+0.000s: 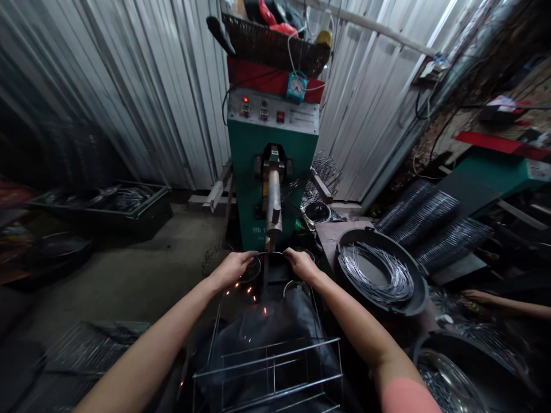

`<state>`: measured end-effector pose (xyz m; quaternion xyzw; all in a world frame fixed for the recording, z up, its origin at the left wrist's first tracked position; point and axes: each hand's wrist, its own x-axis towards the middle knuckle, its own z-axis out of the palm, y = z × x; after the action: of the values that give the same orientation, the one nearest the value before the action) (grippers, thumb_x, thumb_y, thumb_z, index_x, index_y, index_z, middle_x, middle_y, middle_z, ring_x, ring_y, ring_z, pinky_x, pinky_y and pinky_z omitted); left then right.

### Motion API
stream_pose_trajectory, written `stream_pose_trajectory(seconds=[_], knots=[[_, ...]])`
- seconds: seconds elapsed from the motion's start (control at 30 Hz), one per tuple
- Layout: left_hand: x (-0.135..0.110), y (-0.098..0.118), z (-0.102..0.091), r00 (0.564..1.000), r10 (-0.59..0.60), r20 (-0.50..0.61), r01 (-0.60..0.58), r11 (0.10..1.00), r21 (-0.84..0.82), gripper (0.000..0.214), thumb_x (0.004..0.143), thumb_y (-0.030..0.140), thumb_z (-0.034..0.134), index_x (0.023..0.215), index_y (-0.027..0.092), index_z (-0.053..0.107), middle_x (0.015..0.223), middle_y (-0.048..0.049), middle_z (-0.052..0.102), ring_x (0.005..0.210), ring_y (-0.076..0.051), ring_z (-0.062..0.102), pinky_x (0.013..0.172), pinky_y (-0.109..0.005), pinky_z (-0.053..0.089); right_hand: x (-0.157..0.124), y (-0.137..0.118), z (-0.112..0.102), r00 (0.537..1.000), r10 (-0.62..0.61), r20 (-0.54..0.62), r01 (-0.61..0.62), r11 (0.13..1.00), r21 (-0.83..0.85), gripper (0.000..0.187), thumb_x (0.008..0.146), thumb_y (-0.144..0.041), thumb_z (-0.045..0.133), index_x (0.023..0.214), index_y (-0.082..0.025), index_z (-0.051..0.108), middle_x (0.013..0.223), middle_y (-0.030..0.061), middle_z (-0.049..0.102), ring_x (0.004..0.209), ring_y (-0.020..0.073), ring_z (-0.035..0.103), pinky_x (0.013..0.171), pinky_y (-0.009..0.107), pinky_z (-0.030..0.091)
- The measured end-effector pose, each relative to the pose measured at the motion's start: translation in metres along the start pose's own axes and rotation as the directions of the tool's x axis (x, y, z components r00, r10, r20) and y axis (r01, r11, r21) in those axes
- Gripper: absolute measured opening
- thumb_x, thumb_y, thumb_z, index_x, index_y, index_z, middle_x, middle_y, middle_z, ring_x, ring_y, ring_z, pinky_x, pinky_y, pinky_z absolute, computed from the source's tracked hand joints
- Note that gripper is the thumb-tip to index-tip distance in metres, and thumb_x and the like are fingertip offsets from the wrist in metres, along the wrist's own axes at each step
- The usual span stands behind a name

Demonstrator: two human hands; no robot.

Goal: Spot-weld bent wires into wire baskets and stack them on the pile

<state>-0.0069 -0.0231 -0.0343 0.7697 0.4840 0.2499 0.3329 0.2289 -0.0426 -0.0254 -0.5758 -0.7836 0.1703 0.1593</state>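
My left hand (230, 269) and my right hand (302, 266) each pinch one end of a thin metal wire (278, 252), slightly bowed. The middle of the wire lies at the tip of the upper electrode arm (274, 206) of a green spot-welding machine (247, 166). Orange sparks (255, 297) fly below my left hand, over dark cloth on my lap (258, 327). Nearer to me, a rectangular wire frame (275, 397) stands below my forearms. Whether the wire touches the lower electrode I cannot make out.
To the right, a black round pan (416, 307) holds a coil of cut wires (398, 281). Beyond it lie stacked wire grids (424, 221). Another person's hand (477, 297) reaches in at far right. A green tray (142, 212) of metal parts sits at left.
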Motion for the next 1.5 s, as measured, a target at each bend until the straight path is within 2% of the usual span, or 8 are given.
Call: stream_pose_trajectory(seconds=[0.27, 0.47, 0.77, 1.1, 1.23, 1.33, 1.43, 1.5], knots=[[0.004, -0.001, -0.003, 0.997, -0.01, 0.077, 0.001, 0.992, 0.128, 0.045, 0.079, 0.033, 0.036, 0.112, 0.016, 0.063, 0.105, -0.0074, 0.068, 0.097, -0.022, 0.061, 0.085, -0.028, 0.042, 0.005, 0.0, -0.006, 0.999, 0.023, 0.026, -0.023, 1.0, 0.001, 0.017, 0.086, -0.021, 0.044, 0.094, -0.02, 0.06, 0.074, 0.0034, 0.063, 0.067, 0.0137, 0.056, 0.058, 0.02, 0.031], [0.005, 0.002, -0.005, 0.995, -0.022, 0.102, 0.003, 0.982, 0.19, 0.045, 0.081, 0.032, 0.034, 0.111, 0.017, 0.063, 0.103, -0.007, 0.068, 0.093, -0.021, 0.063, 0.081, -0.026, 0.044, 0.007, 0.001, -0.003, 0.997, 0.063, 0.034, -0.063, 0.998, -0.02, 0.013, 0.087, -0.023, 0.046, 0.085, -0.019, 0.058, 0.065, 0.0008, 0.055, 0.059, 0.0119, 0.047, 0.055, 0.02, 0.027], [0.008, -0.002, -0.004, 0.997, -0.006, 0.077, -0.013, 0.97, 0.243, 0.044, 0.082, 0.031, 0.035, 0.115, 0.016, 0.061, 0.105, -0.0075, 0.068, 0.097, -0.022, 0.061, 0.082, -0.026, 0.043, 0.005, 0.0, 0.002, 0.994, 0.11, 0.002, -0.11, 0.993, 0.034, 0.015, 0.088, -0.026, 0.045, 0.077, -0.018, 0.052, 0.058, -0.0038, 0.043, 0.053, 0.0091, 0.034, 0.052, 0.021, 0.022], [0.006, -0.001, -0.004, 0.999, -0.004, 0.035, -0.005, 0.963, 0.268, 0.043, 0.082, 0.031, 0.038, 0.116, 0.018, 0.06, 0.11, -0.0067, 0.066, 0.103, -0.021, 0.059, 0.086, -0.026, 0.042, 0.002, -0.005, 0.006, 0.984, 0.175, -0.028, -0.173, 0.984, 0.05, 0.016, 0.088, -0.027, 0.046, 0.077, -0.018, 0.053, 0.061, -0.0029, 0.047, 0.055, 0.0095, 0.039, 0.053, 0.021, 0.022], [0.008, 0.0, -0.003, 0.998, -0.025, 0.054, 0.012, 0.972, 0.235, 0.043, 0.08, 0.032, 0.039, 0.114, 0.017, 0.061, 0.106, -0.007, 0.067, 0.099, -0.021, 0.061, 0.084, -0.026, 0.043, 0.002, -0.006, 0.006, 0.98, 0.195, -0.024, -0.194, 0.979, 0.058, 0.017, 0.088, -0.028, 0.046, 0.078, -0.018, 0.056, 0.061, -0.0023, 0.051, 0.056, 0.0097, 0.043, 0.052, 0.021, 0.024], [0.01, 0.004, -0.011, 0.994, -0.058, 0.088, 0.039, 0.977, 0.21, 0.045, 0.079, 0.035, 0.039, 0.114, 0.018, 0.061, 0.105, -0.0063, 0.068, 0.095, -0.021, 0.062, 0.084, -0.029, 0.045, 0.001, -0.01, 0.006, 0.975, 0.223, -0.012, -0.221, 0.972, 0.086, 0.019, 0.088, -0.03, 0.047, 0.081, -0.017, 0.059, 0.068, -0.0006, 0.058, 0.061, 0.0106, 0.049, 0.053, 0.02, 0.028], [-0.006, 0.008, -0.032, 0.992, -0.084, 0.098, 0.064, 0.98, 0.187, 0.052, 0.076, 0.046, 0.04, 0.115, 0.018, 0.06, 0.105, -0.0064, 0.068, 0.096, -0.023, 0.061, 0.086, -0.033, 0.045, -0.012, -0.011, 0.001, 0.975, 0.223, 0.019, -0.223, 0.96, 0.169, 0.022, 0.087, -0.035, 0.048, 0.094, -0.019, 0.062, 0.082, 0.0014, 0.065, 0.073, 0.0125, 0.057, 0.06, 0.019, 0.037], [-0.037, 0.006, -0.046, 0.996, -0.089, 0.003, 0.087, 0.983, 0.165, 0.06, 0.072, 0.056, 0.042, 0.115, 0.018, 0.059, 0.11, -0.0065, 0.065, 0.108, -0.025, 0.055, 0.093, -0.035, 0.041, -0.038, -0.001, -0.01, 0.974, 0.226, -0.014, -0.221, 0.961, 0.168, 0.03, 0.086, -0.04, 0.049, 0.108, -0.021, 0.059, 0.095, 0.0028, 0.066, 0.085, 0.0146, 0.06, 0.069, 0.02, 0.041]])
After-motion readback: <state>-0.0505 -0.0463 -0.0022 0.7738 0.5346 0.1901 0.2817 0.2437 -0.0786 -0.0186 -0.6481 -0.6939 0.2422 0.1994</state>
